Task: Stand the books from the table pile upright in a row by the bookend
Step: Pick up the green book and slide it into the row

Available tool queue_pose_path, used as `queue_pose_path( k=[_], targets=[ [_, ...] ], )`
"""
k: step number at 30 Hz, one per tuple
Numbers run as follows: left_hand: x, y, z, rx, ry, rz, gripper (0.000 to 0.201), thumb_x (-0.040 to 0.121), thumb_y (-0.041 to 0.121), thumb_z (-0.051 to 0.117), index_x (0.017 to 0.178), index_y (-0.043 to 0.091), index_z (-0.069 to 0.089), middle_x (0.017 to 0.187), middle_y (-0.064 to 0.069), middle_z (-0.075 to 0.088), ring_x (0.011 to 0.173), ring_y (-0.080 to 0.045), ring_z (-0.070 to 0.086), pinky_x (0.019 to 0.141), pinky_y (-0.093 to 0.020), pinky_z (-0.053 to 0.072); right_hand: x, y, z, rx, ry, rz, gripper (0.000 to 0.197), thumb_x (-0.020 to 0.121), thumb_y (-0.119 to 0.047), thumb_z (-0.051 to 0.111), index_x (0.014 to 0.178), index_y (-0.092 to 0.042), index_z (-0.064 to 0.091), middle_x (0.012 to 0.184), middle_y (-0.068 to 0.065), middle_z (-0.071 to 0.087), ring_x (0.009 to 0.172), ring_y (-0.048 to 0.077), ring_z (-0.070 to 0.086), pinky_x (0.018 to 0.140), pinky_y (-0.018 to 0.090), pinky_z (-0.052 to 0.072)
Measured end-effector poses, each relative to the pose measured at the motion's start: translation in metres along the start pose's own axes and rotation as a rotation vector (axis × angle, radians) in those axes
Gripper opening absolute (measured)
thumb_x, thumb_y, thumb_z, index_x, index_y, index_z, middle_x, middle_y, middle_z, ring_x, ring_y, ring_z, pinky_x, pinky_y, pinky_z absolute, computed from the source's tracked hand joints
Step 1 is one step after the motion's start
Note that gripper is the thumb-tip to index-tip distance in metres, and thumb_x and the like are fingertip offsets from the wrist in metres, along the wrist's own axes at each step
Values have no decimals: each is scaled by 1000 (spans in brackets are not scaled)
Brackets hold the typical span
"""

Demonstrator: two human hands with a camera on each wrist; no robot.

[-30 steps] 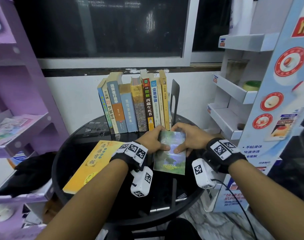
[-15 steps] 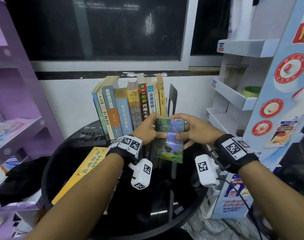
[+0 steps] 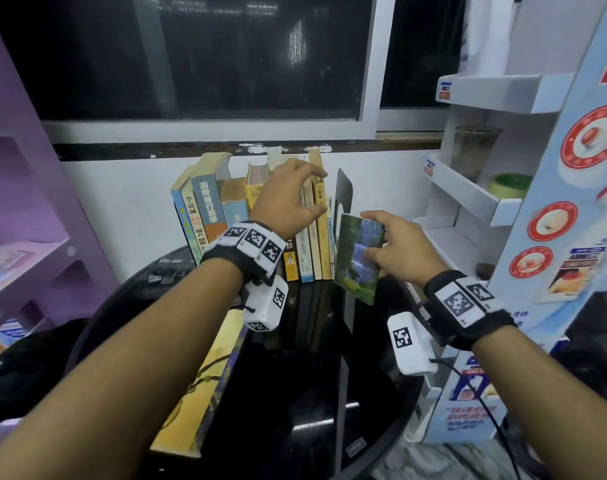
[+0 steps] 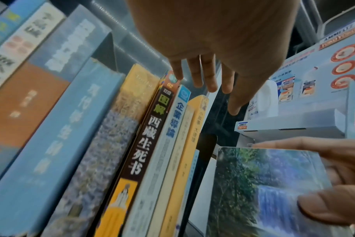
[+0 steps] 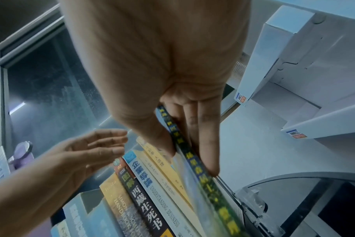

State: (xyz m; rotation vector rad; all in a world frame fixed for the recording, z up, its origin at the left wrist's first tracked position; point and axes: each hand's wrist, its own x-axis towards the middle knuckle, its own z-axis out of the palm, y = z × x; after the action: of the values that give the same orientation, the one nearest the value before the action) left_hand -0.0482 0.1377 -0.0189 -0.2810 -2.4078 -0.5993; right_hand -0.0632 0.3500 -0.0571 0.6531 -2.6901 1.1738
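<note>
My right hand [image 3: 381, 244] pinches a small waterfall-cover book [image 3: 359, 258], thumb on the cover and fingers behind, holding it upright just above the black round table [image 3: 312, 393]. It is in front of the black bookend [image 3: 343, 188], at the right end of the standing row of books [image 3: 226, 220]. My left hand [image 3: 317, 192] hovers at the tops of the rightmost books, fingers spread and holding nothing. The left wrist view shows these fingers [image 4: 211, 77] over the spines and the waterfall-cover book [image 4: 263, 184] at lower right. A yellow book [image 3: 205, 386] lies flat at the table's left.
A white cardboard display rack [image 3: 468, 202] stands close on the right of the table. A purple shelf unit [image 3: 25, 237] is on the left. The white wall and a dark window are right behind the row.
The waterfall-cover book went from lying flat on the table to upright by the bookend. My left hand let go of it and rose to the tops of the row.
</note>
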Motion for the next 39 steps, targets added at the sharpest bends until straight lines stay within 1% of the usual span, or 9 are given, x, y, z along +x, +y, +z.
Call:
queue_pose_path(
  k=[2, 6, 10, 15, 21, 24, 27, 32, 39],
  targets=[
    [11, -2, -3, 44, -26, 10, 54, 79, 35, 74, 129, 26, 53, 135, 1, 48, 128, -17, 40, 107, -34, 33, 6, 1, 4, -22, 59, -7, 59, 82, -2, 65, 135, -25, 51, 104, 2, 70, 87, 17, 68, 84, 36, 58],
    [30, -8, -3, 200, -126, -3, 67, 77, 45, 73, 137, 29, 46, 144, 2, 43, 133, -20, 37, 112, -41, 31, 20, 4, 13, -61, 94, -5, 59, 85, -6, 63, 137, -29, 48, 104, 4, 69, 90, 19, 67, 91, 32, 54],
    [45, -13, -4, 365, -238, 16, 77, 78, 51, 70, 144, 31, 36, 150, 5, 41, 137, -21, 37, 113, -45, 29, 31, 7, 22, -138, 99, 0, 57, 90, -14, 61, 141, -32, 43, 105, 3, 67, 86, 18, 62, 78, 23, 46],
    [59, -21, -6, 424, -315, 34, 79, 78, 56, 68, 146, 33, 33, 152, 7, 39, 137, -20, 37, 111, -47, 32, 49, 16, 37, -86, 171, -39, 54, 88, -18, 66, 136, -34, 48, 104, 5, 69, 93, 23, 66, 88, 38, 55],
    [57, -31, 4, 477, -228, 57, 79, 80, 56, 66, 148, 36, 30, 152, 8, 38, 137, -20, 40, 113, -48, 31, 59, 19, 50, -42, 137, -27, 58, 91, -18, 64, 140, -40, 42, 114, 7, 63, 104, 24, 63, 91, 39, 52],
    [56, -35, 10, 490, -172, 67, 79, 78, 57, 67, 146, 37, 32, 150, 9, 42, 135, -20, 44, 112, -47, 32, 60, 20, 57, 36, 100, -33, 59, 92, -13, 62, 143, -35, 41, 120, 6, 62, 107, 21, 64, 88, 34, 54],
    [56, -37, 12, 483, -153, 69, 79, 77, 57, 69, 146, 37, 34, 149, 9, 43, 134, -19, 45, 112, -46, 33, 62, 23, 63, 103, 78, -38, 60, 92, -9, 62, 144, -32, 41, 122, 5, 64, 107, 18, 64, 82, 30, 55],
    [54, -37, 13, 466, -125, 77, 78, 76, 57, 69, 144, 37, 38, 146, 9, 47, 131, -18, 48, 110, -44, 35, 69, 34, 72, 175, 67, -2, 61, 91, -3, 61, 141, -32, 44, 125, 7, 63, 111, 22, 63, 90, 36, 54],
    [53, -36, 12, 462, -136, 55, 75, 77, 57, 68, 144, 39, 38, 144, 7, 49, 128, -19, 48, 110, -44, 33, 71, 44, 75, 184, 10, -10, 60, 92, -4, 60, 141, -35, 42, 127, 4, 61, 112, 18, 62, 86, 33, 55]
  ],
)
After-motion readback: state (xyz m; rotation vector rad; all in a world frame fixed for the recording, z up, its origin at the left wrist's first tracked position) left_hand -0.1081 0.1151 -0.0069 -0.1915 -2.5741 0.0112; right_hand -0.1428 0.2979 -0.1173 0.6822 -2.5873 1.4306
